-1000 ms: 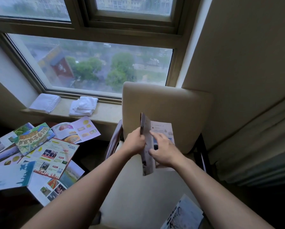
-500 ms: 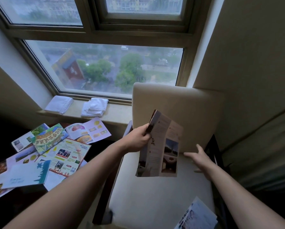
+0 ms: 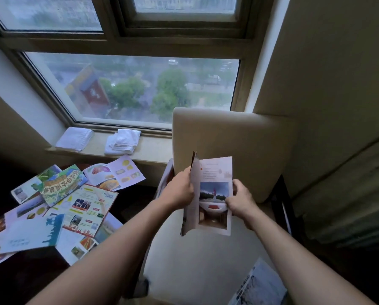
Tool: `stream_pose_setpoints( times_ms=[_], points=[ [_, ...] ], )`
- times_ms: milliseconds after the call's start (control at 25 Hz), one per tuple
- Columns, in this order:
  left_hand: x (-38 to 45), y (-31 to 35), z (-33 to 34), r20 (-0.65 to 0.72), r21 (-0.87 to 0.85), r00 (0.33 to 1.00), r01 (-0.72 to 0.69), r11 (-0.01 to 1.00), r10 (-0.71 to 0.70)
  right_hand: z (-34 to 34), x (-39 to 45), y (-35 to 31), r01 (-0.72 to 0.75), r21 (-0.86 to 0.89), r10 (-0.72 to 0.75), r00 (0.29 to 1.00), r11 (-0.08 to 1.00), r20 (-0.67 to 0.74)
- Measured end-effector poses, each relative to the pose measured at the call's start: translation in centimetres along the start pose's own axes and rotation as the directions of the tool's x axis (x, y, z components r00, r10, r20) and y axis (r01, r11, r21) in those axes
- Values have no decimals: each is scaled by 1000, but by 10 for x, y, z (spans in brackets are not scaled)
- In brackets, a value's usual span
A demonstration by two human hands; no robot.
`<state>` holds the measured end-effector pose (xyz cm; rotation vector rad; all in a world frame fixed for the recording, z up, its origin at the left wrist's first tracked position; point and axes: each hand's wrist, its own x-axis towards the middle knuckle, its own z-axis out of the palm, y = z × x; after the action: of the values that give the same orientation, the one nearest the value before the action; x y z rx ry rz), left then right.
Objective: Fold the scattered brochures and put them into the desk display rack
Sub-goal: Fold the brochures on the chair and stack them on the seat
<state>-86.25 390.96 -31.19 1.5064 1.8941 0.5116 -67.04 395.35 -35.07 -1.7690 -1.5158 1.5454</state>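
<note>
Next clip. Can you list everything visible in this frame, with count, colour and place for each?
held brochure: one, pale with photos, partly folded, above the chair seat
scattered brochures: several overlapping, multicoloured, on the dark table at left
another brochure: one, bluish white, bottom right on the seat edge
chair: one, cream, under the window
folded towels: two, white, on the windowsill
window: one, brown frame, trees outside
display rack: not in view
left hand: grips the brochure's left edge
right hand: pinches its right edge
</note>
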Motion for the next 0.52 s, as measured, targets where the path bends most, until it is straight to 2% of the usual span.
stream_pose_setpoints(
  times_ms=[80, 200, 400, 520],
  points=[
    [0, 11, 18, -10, 26, 1000, 10, 1000, -9, 12, -5, -15, 69, -38, -67, 996, 997, 60],
    [1, 25, 34, -16, 19, 1000, 20, 1000, -20, 24, -10, -27, 100, 20, -102, 986, 995, 131],
    [5, 21, 34, 137, -268, 984, -76, 960, 116, 13, -11, -20, 24, 175, -52, 986, 984, 158],
    [2, 18, 41, 195, -395, 974, -28, 918, 113, 16, -13, -7, 23, 179, -42, 994, 984, 101]
  ],
)
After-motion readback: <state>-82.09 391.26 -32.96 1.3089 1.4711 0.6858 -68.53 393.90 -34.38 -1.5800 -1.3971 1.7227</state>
